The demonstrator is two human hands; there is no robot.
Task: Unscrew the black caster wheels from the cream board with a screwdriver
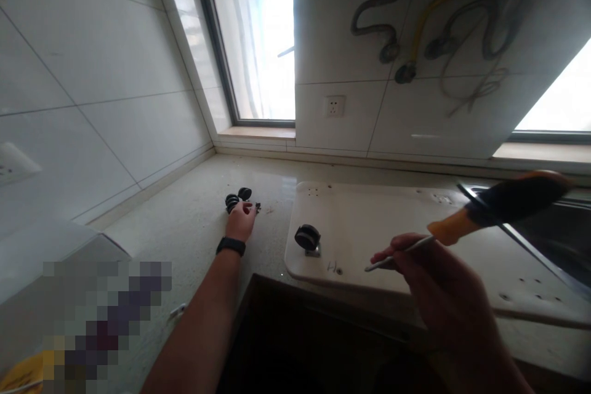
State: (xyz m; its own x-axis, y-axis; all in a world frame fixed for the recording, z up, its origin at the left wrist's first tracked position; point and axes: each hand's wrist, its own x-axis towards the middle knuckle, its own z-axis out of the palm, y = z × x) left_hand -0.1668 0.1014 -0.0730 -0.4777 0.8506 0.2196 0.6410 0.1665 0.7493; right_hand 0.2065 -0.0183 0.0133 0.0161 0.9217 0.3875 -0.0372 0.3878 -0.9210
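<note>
My right hand (443,283) is closed around the shaft of a screwdriver (517,200), whose orange and black handle points up to the right. The tip points left, above a white board (364,221) with several small holes. On the board's left part stands a black caster wheel (307,237) with a metal plate at its base. My left hand (242,220), a dark band on its wrist, reaches down to the counter with its fingertips drawn together at small dark pieces, apparently screws (258,206). Whether one is pinched is too small to see. Loose black casters (244,193) lie beside that hand.
The board lies on a speckled counter (272,246), with a dark opening (295,332) in front. A metal-edged dark basin or hob (554,240) is at right. Hoses (383,28) hang from the tiled wall, above a socket (334,106). A white box (69,283) stands at left.
</note>
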